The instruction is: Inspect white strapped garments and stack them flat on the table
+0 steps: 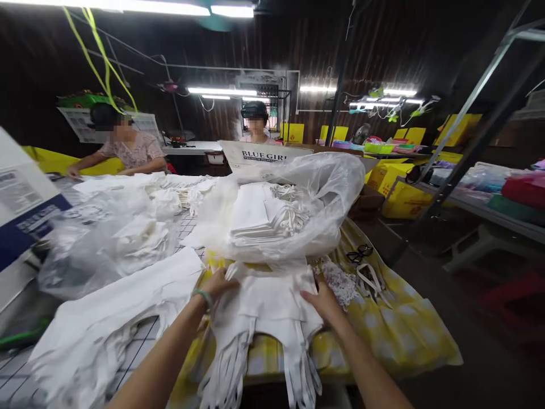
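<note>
A stack of white cloth pieces with long narrow straps [272, 295] lies in front of me, its straps hanging toward me over the table's near edge. My left hand [219, 285] grips the stack's left side, with the thumb on top and some fingers hidden. On the opposite side my right hand [326, 301] holds the edge, thumb over the cloth. Just beyond, more folded white cloth pieces [255, 213] sit in an open clear plastic bag [336, 182]. To my left, a long spread of similar white cloth [123, 289] covers part of the table.
Right of my hands are a heap of small white scraps [338, 281], black-handled scissors [360, 254] and a loose white strap [372, 278] on a yellow checked cloth [409, 335]. A printed carton [264, 156] stands behind the bag. Two people sit across the table.
</note>
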### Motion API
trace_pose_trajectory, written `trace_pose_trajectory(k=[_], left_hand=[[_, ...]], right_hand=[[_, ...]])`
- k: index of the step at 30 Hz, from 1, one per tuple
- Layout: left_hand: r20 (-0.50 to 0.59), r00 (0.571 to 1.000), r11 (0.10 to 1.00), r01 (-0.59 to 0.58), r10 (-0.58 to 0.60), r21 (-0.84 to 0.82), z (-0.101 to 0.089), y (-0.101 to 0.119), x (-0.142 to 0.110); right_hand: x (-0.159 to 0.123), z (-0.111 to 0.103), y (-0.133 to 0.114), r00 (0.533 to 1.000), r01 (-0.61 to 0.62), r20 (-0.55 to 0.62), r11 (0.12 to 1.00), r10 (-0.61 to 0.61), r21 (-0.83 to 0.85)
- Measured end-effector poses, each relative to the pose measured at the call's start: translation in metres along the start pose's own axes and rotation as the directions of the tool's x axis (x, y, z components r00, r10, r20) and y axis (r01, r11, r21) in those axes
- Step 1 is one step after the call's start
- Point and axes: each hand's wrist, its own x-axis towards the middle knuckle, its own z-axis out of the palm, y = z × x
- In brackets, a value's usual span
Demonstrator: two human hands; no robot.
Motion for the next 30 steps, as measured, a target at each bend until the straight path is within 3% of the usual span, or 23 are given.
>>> trace_pose_trajectory(k=[2,4,6,9,11,14,17,19,21,24,26,30], left_hand=[[0.115,0.993,0.935,0.008,0.035,-0.355,-0.004,-0.010,0.000],[0.266,0.963,0.833,0.116,0.038,-0.541,-0.009,-0.019,-0.001],[0.367,0.929,0.814,0.179,0.044,-0.552,-0.014,-0.025,-0.001],[0.352,0.930,0.865,0.088,0.106,-0.494,-0.018,-0.026,-0.007],[0.323,0.935,0.885,0.025,0.143,-0.464,-0.021,-0.021,-0.016],[0.383,0.913,0.889,0.050,0.144,-0.455,-0.037,-0.004,-0.039],[0.503,0.847,0.902,0.071,0.171,-0.426,-0.077,0.018,-0.062],[0.560,0.805,0.906,0.070,0.196,-0.417,-0.114,0.032,-0.072],[0.578,0.790,0.901,0.078,0.205,-0.426,-0.155,0.048,-0.075],[0.556,0.801,0.889,0.066,0.223,-0.452,-0.210,0.076,-0.069],[0.527,0.816,0.877,0.054,0.237,-0.478,-0.235,0.095,-0.064],[0.440,0.862,0.817,0.053,0.253,-0.574,-0.253,0.117,-0.064]], right_hand=[[-0.004,-0.001,0.001,0.999,-0.044,0.025,0.975,0.040,0.219],[-0.007,-0.002,-0.004,0.988,-0.150,0.103,0.905,0.118,0.398],[-0.010,-0.003,-0.013,0.948,-0.308,0.224,0.818,0.224,0.486],[-0.014,-0.003,-0.031,0.872,-0.485,0.334,0.720,0.357,0.497],[-0.018,-0.003,-0.043,0.854,-0.521,0.315,0.701,0.415,0.488],[-0.033,-0.013,-0.071,0.867,-0.497,0.227,0.731,0.444,0.468],[-0.058,-0.039,-0.117,0.864,-0.502,0.217,0.762,0.453,0.409],[-0.078,-0.059,-0.154,0.854,-0.520,0.251,0.753,0.456,0.403],[-0.095,-0.077,-0.191,0.851,-0.525,0.293,0.718,0.436,0.457],[-0.109,-0.090,-0.236,0.864,-0.503,0.338,0.646,0.373,0.574],[-0.108,-0.095,-0.259,0.880,-0.475,0.337,0.631,0.334,0.613],[-0.079,-0.112,-0.296,0.928,-0.373,0.229,0.732,0.294,0.570]])
